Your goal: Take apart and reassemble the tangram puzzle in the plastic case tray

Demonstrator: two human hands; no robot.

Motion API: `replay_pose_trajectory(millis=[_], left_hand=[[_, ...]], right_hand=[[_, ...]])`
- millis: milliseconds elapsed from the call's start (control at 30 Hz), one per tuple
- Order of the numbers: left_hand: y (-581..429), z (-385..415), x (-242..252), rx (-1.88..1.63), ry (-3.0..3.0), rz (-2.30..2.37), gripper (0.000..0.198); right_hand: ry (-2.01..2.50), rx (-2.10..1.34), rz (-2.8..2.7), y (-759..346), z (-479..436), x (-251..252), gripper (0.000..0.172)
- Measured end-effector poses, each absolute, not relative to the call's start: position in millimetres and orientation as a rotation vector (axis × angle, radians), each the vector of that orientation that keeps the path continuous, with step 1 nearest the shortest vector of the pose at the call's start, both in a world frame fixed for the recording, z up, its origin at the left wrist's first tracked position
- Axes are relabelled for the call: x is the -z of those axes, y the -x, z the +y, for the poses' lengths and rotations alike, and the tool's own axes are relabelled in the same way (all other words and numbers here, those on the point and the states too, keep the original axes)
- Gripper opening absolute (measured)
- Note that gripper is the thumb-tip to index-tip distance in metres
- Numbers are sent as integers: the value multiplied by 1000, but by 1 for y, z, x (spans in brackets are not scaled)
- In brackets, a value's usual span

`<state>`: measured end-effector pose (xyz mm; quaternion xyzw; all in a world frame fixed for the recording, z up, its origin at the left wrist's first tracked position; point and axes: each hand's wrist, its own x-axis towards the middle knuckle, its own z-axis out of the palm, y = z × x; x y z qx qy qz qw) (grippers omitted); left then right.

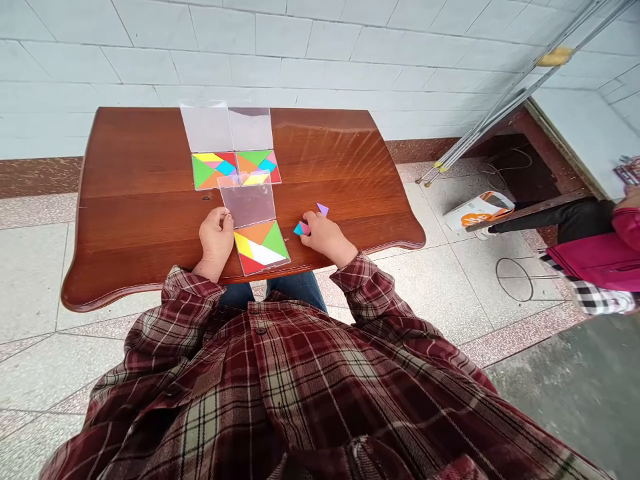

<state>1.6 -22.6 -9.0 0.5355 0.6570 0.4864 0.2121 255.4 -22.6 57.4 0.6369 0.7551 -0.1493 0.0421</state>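
From where I stand, the person in the plaid shirt point(290, 373) has both hands at the reddish-brown bench point(340, 160). The left hand point(216, 240) has its fingers nearly closed, thumb and forefinger pinching the left edge of a clear lid point(250, 202). That lid tilts up from the near puzzle tray point(265, 255), which lies flat by the front edge of the bench, between the two hands. In the tray I see an orange piece point(260, 232), a green piece point(275, 241), a yellow piece point(243, 244) and a red piece point(247, 264), with a white area among them.

The right hand point(325, 237) is to the right of the tray, apart from it, its fingers curled inward. A blue piece point(299, 229) and a pink piece point(305, 229) show at the fingertips; I cannot tell whether they are gripped or merely touched. A purple piece point(323, 210) is just beyond the knuckles.

Farther back, side by side, two more colourful trays have their clear covers point(207, 127) raised. Off to the right, metal poles point(480, 130) lean by the wall, near a white-and-orange carton point(477, 210) on the floor, and another person in a magenta top point(595, 260) is partly in view.
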Motion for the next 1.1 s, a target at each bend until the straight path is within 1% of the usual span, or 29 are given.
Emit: replay_pose_trajectory(millis=[133, 233, 300, 400, 567, 667, 767, 867, 933, 1000, 1100], left_hand=[[-2, -23, 10, -1344, -1500, 1836, 15], [-1, -22, 11, -1339, -1503, 1847, 15], [-1, -22, 11, -1340, -1504, 1841, 15], [-1, -21, 12, -1351, -1492, 1832, 15], [-1, -22, 10, -1349, -1494, 1835, 14], [-1, -23, 9, -1342, -1500, 1839, 13], [-1, -23, 8, -1341, -1507, 1837, 13], [-1, -22, 9, -1338, -1508, 1835, 13], [-1, -22, 9, -1339, -1506, 1834, 14], [-1, -22, 10, -1342, -1503, 1833, 14], [-1, -22, 11, -1344, -1502, 1816, 13]], right_hand=[[-1927, 484, 2369, -264, -15, -50, 47], [-1994, 629, 2389, -271, -7, -41, 52], [-2055, 757, 2410, -275, -2, -33, 53], [-2171, 1007, 2456, -280, 5, -22, 48], [-2228, 1623, 2489, -284, 11, -18, 26], [-2237, 1941, 2360, -284, 12, -23, 28], [-2280, 2125, 2236, -285, 15, -26, 31], [-2331, 2144, 2235, -287, 21, -27, 32], [-2348, 2057, 2376, -287, 23, -29, 31], [-2300, 1883, 2590, -284, 19, -34, 30], [-2038, 1533, 2836, -270, -2, -45, 27]])
